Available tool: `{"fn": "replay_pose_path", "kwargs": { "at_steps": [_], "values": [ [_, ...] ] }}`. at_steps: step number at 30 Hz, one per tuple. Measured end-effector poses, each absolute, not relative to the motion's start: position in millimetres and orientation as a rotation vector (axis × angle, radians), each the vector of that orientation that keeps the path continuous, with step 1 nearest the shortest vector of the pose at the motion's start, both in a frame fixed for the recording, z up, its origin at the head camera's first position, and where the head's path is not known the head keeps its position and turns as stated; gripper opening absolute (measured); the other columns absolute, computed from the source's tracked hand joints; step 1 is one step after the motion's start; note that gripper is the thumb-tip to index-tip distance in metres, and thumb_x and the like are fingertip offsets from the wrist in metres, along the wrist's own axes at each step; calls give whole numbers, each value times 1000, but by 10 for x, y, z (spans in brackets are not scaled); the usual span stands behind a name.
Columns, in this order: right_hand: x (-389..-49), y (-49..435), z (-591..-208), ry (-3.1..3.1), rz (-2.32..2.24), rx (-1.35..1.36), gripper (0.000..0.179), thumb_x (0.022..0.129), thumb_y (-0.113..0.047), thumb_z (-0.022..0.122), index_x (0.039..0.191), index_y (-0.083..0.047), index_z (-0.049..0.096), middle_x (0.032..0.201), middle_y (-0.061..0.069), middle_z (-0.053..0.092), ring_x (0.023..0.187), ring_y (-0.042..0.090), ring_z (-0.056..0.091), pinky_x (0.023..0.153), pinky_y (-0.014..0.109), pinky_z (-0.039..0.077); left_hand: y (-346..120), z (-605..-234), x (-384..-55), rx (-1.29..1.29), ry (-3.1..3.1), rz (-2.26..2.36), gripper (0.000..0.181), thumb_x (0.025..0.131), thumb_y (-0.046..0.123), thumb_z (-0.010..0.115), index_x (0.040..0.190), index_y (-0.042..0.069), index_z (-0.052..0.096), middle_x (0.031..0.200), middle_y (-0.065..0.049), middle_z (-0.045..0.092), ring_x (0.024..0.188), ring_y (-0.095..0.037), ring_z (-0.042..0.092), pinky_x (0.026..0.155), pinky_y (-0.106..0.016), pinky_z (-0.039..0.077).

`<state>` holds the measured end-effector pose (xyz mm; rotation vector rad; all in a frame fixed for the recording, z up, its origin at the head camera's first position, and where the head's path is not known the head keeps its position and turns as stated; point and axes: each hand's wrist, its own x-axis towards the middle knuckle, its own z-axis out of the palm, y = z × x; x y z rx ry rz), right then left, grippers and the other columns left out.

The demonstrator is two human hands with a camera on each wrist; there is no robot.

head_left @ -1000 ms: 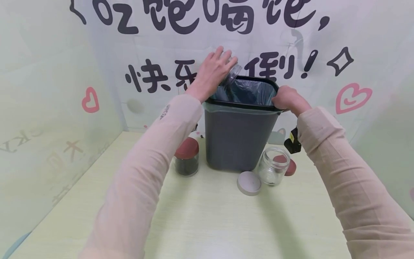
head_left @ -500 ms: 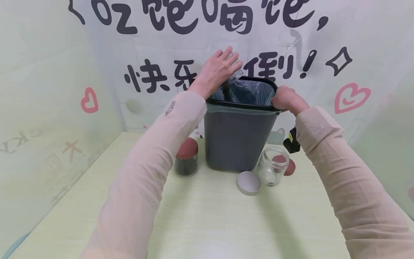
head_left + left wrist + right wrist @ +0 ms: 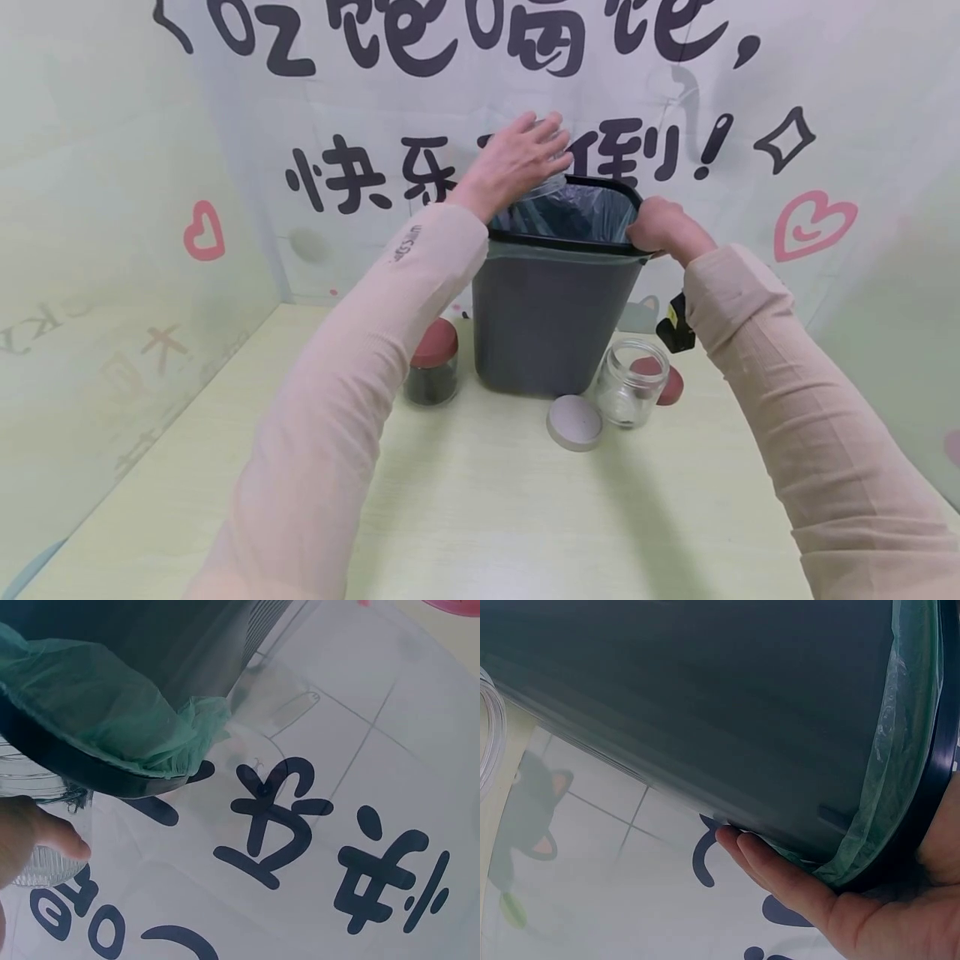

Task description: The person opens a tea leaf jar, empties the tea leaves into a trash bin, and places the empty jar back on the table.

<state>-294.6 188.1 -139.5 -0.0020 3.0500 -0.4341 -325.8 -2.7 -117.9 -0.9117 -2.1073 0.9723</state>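
My left hand (image 3: pixel 519 162) grips a clear glass jar (image 3: pixel 37 780), tilted with its mouth over the left part of a grey trash bin (image 3: pixel 551 325). Most of the jar hides behind the hand in the head view; a ribbed wall shows in the left wrist view. A thin green-tinted liner (image 3: pixel 603 210) hangs inside the bin and folds over its black rim (image 3: pixel 570 244). At the right end of that rim, my right hand (image 3: pixel 663 227) holds on, with fingers (image 3: pixel 780 877) against the outer wall in the right wrist view.
Left of the bin stands a jar with a red lid (image 3: pixel 435 343) and dark contents. To the right are an open glass jar (image 3: pixel 633 387), a round grey lid (image 3: pixel 575 423) and a red lid (image 3: pixel 670 387). A printed wall sheet (image 3: pixel 360 250) rises behind.
My left hand has shifted right and tipped the jar further over the bin. Dark stuff seen falling from it half a second ago no longer shows. My right hand stays on the rim.
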Motion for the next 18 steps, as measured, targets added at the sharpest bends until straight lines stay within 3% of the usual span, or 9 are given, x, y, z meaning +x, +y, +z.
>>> {"fn": "replay_pose_path", "kwargs": {
  "at_steps": [11,18],
  "values": [
    [-2954,1883,-1389,3045,-427,1,13,85,-6,36,80,3,43,82,15,44,49,11,49,47,21,45,23,-1164,-3252,-966,-1962,1306,66,82,-6,53,139,12,25,142,-15,25,131,-31,19,103,-44,23],
    [-2945,1877,-1393,3043,-434,4,14,86,-6,35,79,3,43,81,14,44,50,12,48,49,22,45,-56,-1215,-3263,-1026,-1765,1401,66,77,-10,57,134,11,32,139,-14,29,129,-28,22,102,-43,26]
  ]
}}
